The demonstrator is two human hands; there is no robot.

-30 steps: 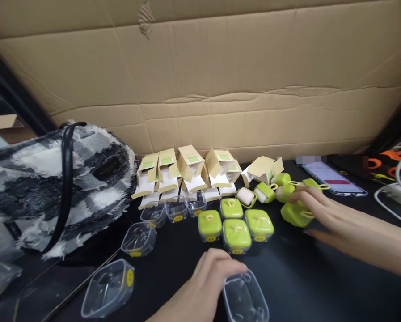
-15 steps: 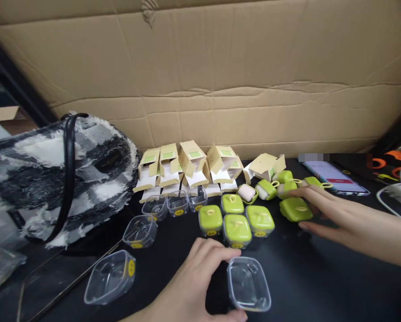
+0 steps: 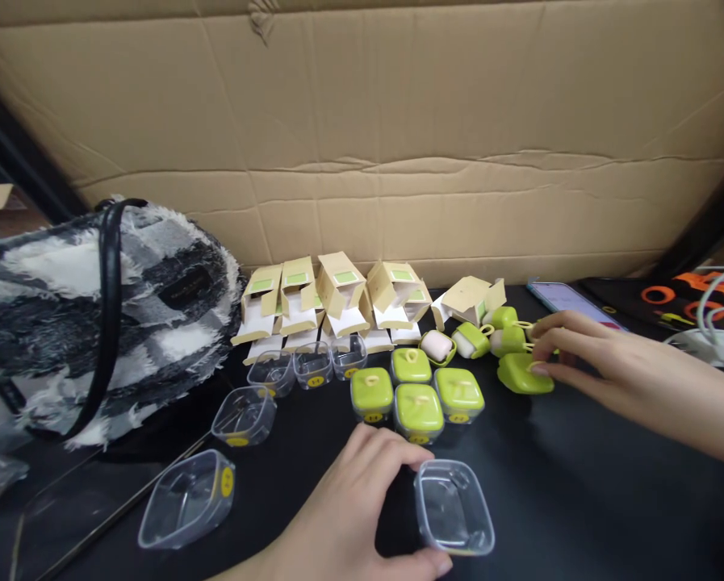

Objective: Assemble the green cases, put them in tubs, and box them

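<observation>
Centrally, the left hand point(image 3: 353, 500), fingers wide, grasps an open tub point(image 3: 455, 512); the right hand point(image 3: 609, 363) pinches a green case point(image 3: 519, 378); four lidded tubs point(image 3: 419, 410) stand beyond.

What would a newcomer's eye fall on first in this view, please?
The four green-topped containers bunched near the centre would probably draw the eye first. Next comes the shaggy bag filling the left side. At the front, the left hand grips a clear container, while the right hand pinches a green cover at right.

Phone point(image 3: 567, 299) partly behind right hand point(image 3: 621, 367)
</observation>
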